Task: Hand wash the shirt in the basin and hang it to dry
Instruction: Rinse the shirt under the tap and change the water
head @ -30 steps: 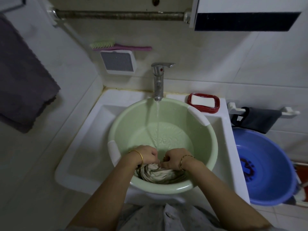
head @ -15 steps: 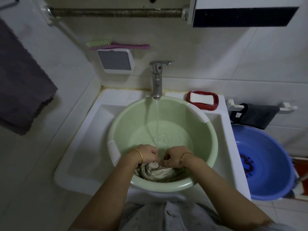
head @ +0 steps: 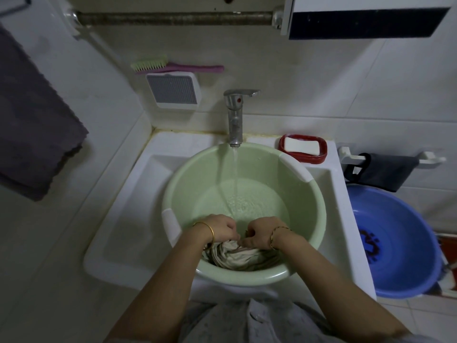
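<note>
Head view, looking down. Finds the shirt (head: 237,257) bunched at six o'clock inside the basin (head: 188,184), against the near wall, partly in water (head: 249,203). Grips it with both: left hand (head: 218,230) at the wad's eleven o'clock, right hand (head: 262,232) at one o'clock, fingers of each clenched on cloth, knuckles close together. Runs a stream from the tap (head: 235,115) at twelve o'clock into the pool beyond the hands. Risks, by judgement: overfilling if left running, spilling over the rim into the sink (head: 138,194); tipping the basin toward six o'clock by pressing hard on the near wall; straining seams by twisting too tight.
</note>
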Available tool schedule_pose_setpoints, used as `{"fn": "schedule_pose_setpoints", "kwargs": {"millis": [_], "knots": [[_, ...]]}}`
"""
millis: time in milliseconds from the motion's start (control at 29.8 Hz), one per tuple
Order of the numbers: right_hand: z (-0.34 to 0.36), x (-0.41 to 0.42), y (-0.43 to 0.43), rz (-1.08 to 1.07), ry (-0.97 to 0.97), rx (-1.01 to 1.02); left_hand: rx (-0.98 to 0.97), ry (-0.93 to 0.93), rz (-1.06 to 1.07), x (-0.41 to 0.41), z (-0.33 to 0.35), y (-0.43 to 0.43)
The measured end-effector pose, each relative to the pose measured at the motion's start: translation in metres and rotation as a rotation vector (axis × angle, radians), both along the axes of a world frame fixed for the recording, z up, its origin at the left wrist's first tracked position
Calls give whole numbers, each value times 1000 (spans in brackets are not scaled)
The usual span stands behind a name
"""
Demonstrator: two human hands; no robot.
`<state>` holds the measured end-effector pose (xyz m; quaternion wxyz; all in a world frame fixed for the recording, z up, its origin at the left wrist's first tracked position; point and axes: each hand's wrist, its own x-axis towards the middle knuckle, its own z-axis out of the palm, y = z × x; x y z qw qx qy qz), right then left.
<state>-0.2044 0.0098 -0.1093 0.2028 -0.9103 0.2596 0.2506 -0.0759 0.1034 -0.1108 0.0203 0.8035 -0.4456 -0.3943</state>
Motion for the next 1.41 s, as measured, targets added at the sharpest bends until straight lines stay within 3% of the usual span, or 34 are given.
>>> {"fn": "schedule_pose_setpoints", "kwargs": {"millis": [1409], "knots": [[-1, -1, 1, -6, -8, 3, -3, 17, 8, 0, 0, 1]]}}
